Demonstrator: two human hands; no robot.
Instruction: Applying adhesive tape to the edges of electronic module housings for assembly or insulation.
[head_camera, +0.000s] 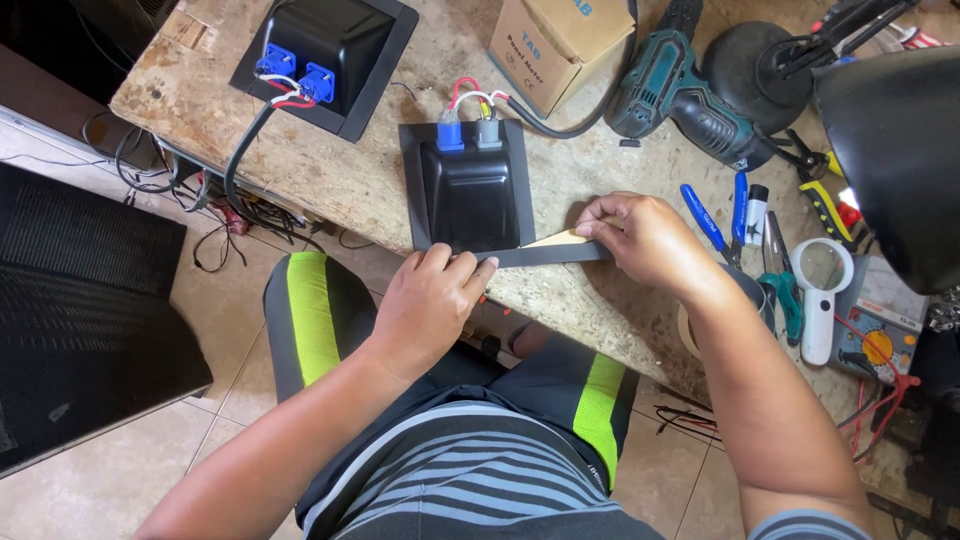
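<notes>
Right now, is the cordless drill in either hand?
No, the drill lies on the bench; both hands hold a dark strip.

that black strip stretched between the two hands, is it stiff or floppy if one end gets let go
Probably floppy: the black strip is thin and flat, and looks straight only because the left hand and right hand pull it taut. It likely weighs very little. A tan backing peels away near the right fingers, so it may be sticky and cling.

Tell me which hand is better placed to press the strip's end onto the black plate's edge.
Likely the left hand: its fingertips already pinch the dark strip at the black plate corner. The right hand holds the far end.
</notes>
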